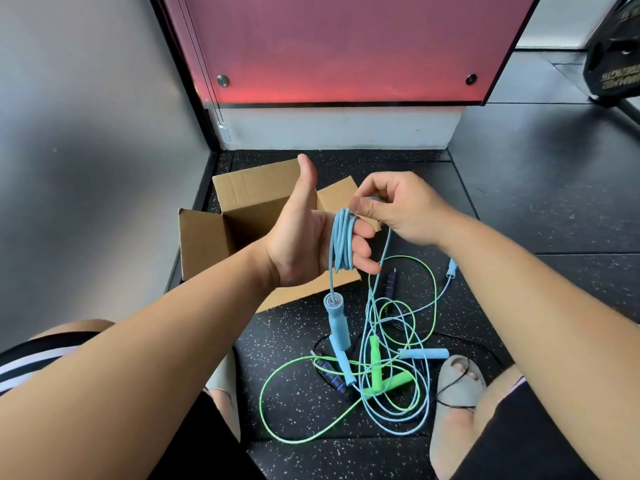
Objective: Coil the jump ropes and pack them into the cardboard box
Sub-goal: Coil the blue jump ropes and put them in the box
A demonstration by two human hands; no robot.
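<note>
My left hand (pixel 304 237) is raised palm-up with the thumb pointing up. A blue jump rope (pixel 341 242) is wound in several loops round its fingers, which curl over the coil. One blue handle (pixel 335 320) hangs below that hand. My right hand (pixel 398 209) pinches the blue cord at the top of the coil. An open cardboard box (pixel 239 202) stands on the floor behind my left hand. A tangle of blue, green (pixel 375 362) and dark jump ropes (pixel 332 374) lies on the floor between my feet.
The speckled black rubber floor (pixel 502 220) spreads to the right. A grey wall stands at the left and a red panel (pixel 339 46) at the back. A weight plate (pixel 613 57) is at the far right. My sandalled foot (pixel 457 393) touches a black cord.
</note>
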